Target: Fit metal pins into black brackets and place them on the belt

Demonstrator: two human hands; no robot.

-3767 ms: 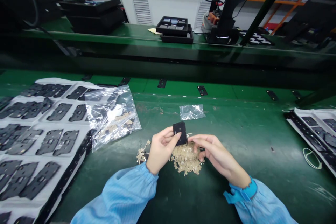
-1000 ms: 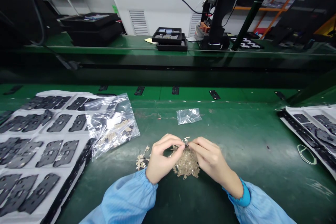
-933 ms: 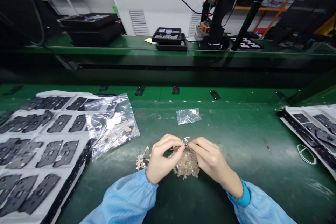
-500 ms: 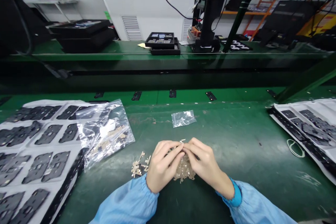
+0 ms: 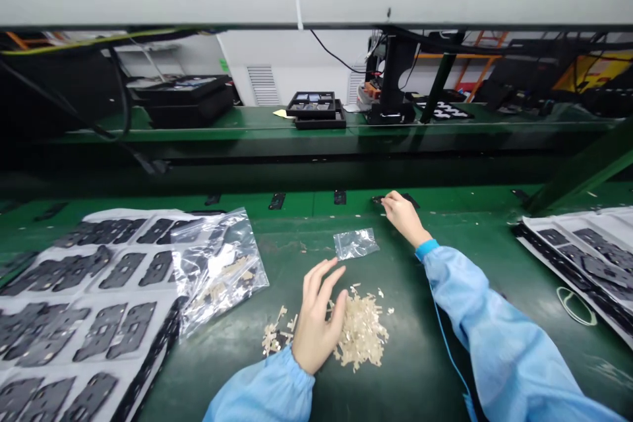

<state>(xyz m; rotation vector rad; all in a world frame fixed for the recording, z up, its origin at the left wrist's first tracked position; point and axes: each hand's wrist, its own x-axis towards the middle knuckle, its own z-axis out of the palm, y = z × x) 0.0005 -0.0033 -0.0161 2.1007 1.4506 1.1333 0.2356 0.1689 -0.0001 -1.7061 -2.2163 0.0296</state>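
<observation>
Because the thin black bracket [image 5: 409,198] seems light and stiff, its edges are the likely hold; it lies on the far green workbench [image 5: 494,211] under the right hand [image 5: 400,211], grip unclear, while the open, empty left hand [image 5: 316,316] is kept beside a pile of beige strips [image 5: 361,333].

A heap of small pieces [image 5: 361,333] lies on the bench [image 5: 435,323], with the left hand [image 5: 316,323] just beside it and a small bag [image 5: 356,244] behind it. Further left, a bag of pieces [image 5: 217,277] overlaps a sheet of parts [image 5: 93,293]; another sheet [image 5: 608,219] lies far right, a rubber band [image 5: 576,306] before it. Behind everything, trays [image 5: 314,120] stand on a shelf [image 5: 208,135]
</observation>
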